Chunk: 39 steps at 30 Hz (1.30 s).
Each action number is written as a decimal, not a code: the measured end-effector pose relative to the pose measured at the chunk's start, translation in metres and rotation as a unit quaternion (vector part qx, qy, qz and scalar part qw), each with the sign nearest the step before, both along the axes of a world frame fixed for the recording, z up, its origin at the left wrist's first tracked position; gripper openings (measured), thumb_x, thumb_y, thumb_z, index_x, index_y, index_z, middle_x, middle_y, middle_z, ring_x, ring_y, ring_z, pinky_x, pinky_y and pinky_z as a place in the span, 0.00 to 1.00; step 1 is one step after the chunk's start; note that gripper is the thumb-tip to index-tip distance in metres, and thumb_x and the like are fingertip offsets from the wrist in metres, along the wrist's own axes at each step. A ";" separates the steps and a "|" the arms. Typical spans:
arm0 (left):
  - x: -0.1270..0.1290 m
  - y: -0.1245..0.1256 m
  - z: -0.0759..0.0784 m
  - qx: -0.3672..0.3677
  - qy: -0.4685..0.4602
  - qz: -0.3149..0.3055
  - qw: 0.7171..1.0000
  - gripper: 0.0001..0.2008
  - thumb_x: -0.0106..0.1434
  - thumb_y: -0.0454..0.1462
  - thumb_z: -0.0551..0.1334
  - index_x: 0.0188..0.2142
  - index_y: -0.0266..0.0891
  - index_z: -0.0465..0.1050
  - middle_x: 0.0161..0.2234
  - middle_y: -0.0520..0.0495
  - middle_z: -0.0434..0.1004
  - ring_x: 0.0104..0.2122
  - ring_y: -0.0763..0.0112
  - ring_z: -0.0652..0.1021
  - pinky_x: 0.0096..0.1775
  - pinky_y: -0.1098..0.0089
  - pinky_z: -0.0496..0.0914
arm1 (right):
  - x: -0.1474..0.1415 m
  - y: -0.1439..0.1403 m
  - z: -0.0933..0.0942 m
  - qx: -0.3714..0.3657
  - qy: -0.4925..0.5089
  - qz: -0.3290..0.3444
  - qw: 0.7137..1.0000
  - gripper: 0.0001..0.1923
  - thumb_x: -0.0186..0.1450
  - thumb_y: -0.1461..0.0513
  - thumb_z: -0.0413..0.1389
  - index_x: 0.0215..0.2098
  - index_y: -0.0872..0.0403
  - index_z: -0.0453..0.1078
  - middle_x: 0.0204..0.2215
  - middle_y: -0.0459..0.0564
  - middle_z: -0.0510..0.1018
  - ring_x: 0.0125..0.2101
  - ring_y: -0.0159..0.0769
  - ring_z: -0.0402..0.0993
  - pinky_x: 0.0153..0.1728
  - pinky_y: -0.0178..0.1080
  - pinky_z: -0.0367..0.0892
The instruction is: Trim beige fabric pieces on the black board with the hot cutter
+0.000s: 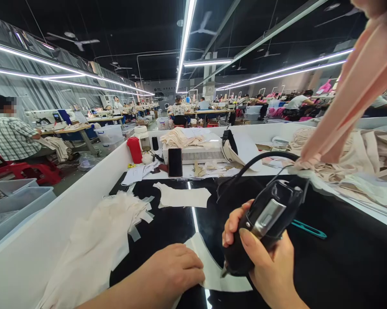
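My right hand (272,262) is wrapped round a black corded hand tool (273,214) with a silver plate on its side. Its metal tip points down at a curved cream fabric piece (209,262); whether they touch I cannot tell. My left hand (177,268) rests on that piece's left side, fingers curled together on its edge and fingertips partly hidden. A pink cloth strip (341,98) runs from the upper right down to the tool's cord end. Farther back on the black tabletop (348,270) lies another cream fabric piece (182,196).
On the left is a heap of cream pieces (100,231). A phone (175,162), a red container (134,150) and a white vented box (196,154) stand at the back. A teal clip-like object (309,228) lies right. White side walls (65,214) border the table.
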<state>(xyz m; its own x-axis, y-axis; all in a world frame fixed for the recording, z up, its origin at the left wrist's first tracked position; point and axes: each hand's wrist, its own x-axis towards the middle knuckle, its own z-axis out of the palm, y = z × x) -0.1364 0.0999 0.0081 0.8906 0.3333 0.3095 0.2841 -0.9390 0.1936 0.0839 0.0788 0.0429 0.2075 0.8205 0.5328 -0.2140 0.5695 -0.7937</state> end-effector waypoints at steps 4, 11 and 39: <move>-0.004 0.000 0.017 -0.025 -0.005 0.037 0.999 0.16 0.70 0.24 0.55 0.49 0.40 0.73 0.48 0.48 0.81 0.49 0.67 0.80 0.53 0.67 0.75 | -0.003 -0.002 0.004 0.003 0.019 0.007 1.000 0.14 0.70 0.58 0.63 0.50 0.46 0.66 0.32 0.43 0.76 0.25 0.32 0.75 0.26 0.37 0.74; -0.019 0.023 0.017 -0.026 0.000 0.078 0.997 0.21 0.68 0.23 0.52 0.53 0.42 0.73 0.50 0.46 0.79 0.48 0.68 0.81 0.50 0.69 0.78 | -0.009 -0.007 0.010 -0.010 0.060 0.024 0.998 0.19 0.66 0.56 0.67 0.49 0.45 0.64 0.31 0.41 0.75 0.23 0.30 0.73 0.25 0.36 0.72; 0.000 0.031 -0.020 0.035 -0.004 0.051 0.998 0.22 0.70 0.24 0.49 0.59 0.37 0.69 0.56 0.42 0.77 0.58 0.62 0.76 0.58 0.65 0.75 | 0.004 -0.020 0.009 0.015 0.033 -0.015 0.999 0.17 0.67 0.56 0.66 0.51 0.45 0.67 0.31 0.42 0.75 0.24 0.31 0.74 0.25 0.37 0.74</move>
